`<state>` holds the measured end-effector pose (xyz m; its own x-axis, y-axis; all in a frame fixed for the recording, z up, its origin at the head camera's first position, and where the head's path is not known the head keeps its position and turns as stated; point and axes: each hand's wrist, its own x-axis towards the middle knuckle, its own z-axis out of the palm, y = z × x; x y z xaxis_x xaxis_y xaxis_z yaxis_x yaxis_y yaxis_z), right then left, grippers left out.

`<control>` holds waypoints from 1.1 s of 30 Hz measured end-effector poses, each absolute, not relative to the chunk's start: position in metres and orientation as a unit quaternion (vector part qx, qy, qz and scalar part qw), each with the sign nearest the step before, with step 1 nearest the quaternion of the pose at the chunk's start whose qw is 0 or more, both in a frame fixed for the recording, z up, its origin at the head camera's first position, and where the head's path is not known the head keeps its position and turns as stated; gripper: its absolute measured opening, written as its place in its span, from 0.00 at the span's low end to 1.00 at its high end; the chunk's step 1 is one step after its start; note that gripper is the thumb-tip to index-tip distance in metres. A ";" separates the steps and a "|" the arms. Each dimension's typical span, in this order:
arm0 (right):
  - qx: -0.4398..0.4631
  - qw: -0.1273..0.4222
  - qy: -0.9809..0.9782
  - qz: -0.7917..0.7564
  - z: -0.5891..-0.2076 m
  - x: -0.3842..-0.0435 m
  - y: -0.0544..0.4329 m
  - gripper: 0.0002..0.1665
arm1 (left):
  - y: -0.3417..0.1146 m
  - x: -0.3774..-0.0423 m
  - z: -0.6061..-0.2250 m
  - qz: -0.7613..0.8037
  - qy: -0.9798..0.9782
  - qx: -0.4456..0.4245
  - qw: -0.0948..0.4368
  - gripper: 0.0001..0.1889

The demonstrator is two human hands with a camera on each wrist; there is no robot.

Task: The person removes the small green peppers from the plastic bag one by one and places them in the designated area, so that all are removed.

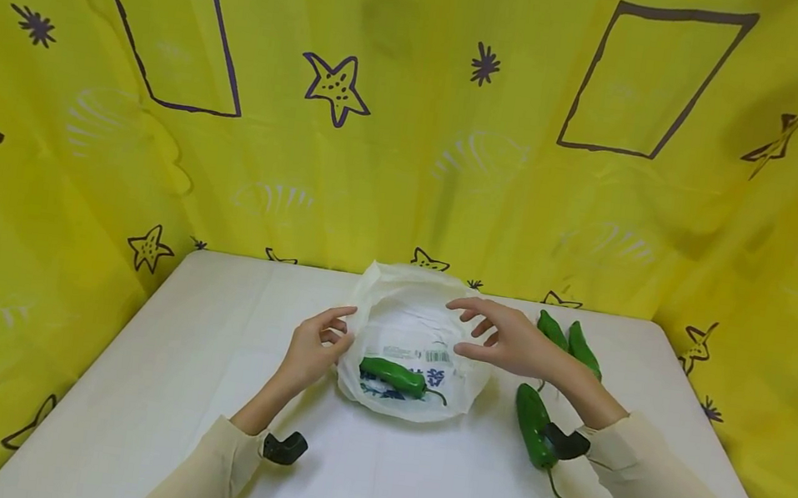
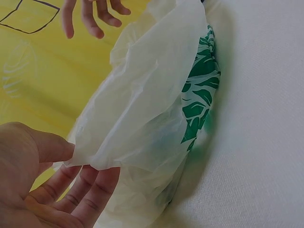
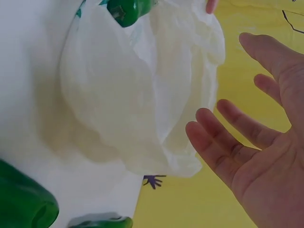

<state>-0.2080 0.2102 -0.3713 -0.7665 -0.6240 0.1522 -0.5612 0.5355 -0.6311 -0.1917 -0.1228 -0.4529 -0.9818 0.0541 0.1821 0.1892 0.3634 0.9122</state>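
Observation:
A thin whitish plastic bag (image 1: pixel 415 410) stands on the table with its mouth spread wide. Inside it lies one green pepper (image 1: pixel 393 375), over printed lettering and a barcode. My left hand (image 1: pixel 310 348) pinches the bag's left rim between thumb and fingers, which the left wrist view shows close up along with green leaf print on the bag (image 2: pixel 202 90). Over the right side of the bag's mouth hovers my right hand (image 1: pixel 511 341), its fingers spread and relaxed, with nothing in it.
Right of the bag, a long green pepper (image 1: pixel 532 422) lies partly under my right wrist. Two more peppers, one at the back (image 1: pixel 552 330) and its neighbour (image 1: pixel 585 351), sit behind my right forearm. A yellow patterned curtain (image 1: pixel 394 173) surrounds the white table (image 1: pixel 368 481).

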 end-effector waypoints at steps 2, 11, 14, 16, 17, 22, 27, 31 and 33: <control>-0.342 0.058 0.873 -0.342 -0.370 -0.210 0.204 0.36 | -0.123 -0.192 -0.454 -0.560 -0.823 -0.073 0.060 0.23; -0.364 0.071 0.874 -0.314 -0.366 -0.220 0.184 0.35 | -0.122 -0.193 -0.454 -0.561 -0.821 -0.083 0.063 0.23; -0.374 0.076 0.871 -0.310 -0.367 -0.224 0.177 0.34 | -0.121 -0.193 -0.455 -0.560 -0.823 -0.079 0.061 0.23; -0.379 0.079 0.870 -0.305 -0.367 -0.226 0.173 0.35 | -0.122 -0.193 -0.455 -0.558 -0.824 -0.078 0.061 0.23; -0.381 0.081 0.870 -0.302 -0.367 -0.227 0.170 0.35 | -0.122 -0.193 -0.455 -0.557 -0.824 -0.077 0.062 0.23; -0.385 0.100 0.869 -0.295 -0.370 -0.231 0.160 0.35 | -0.123 -0.193 -0.455 -0.556 -0.825 -0.081 0.063 0.23; -0.390 0.131 0.863 -0.295 -0.376 -0.236 0.151 0.35 | -0.124 -0.193 -0.454 -0.558 -0.823 -0.085 0.066 0.22; -0.379 0.167 0.862 -0.293 -0.381 -0.240 0.144 0.36 | -0.125 -0.194 -0.455 -0.559 -0.823 -0.083 0.063 0.23; -0.371 0.186 0.861 -0.293 -0.383 -0.242 0.140 0.36 | -0.125 -0.194 -0.454 -0.559 -0.823 -0.081 0.062 0.23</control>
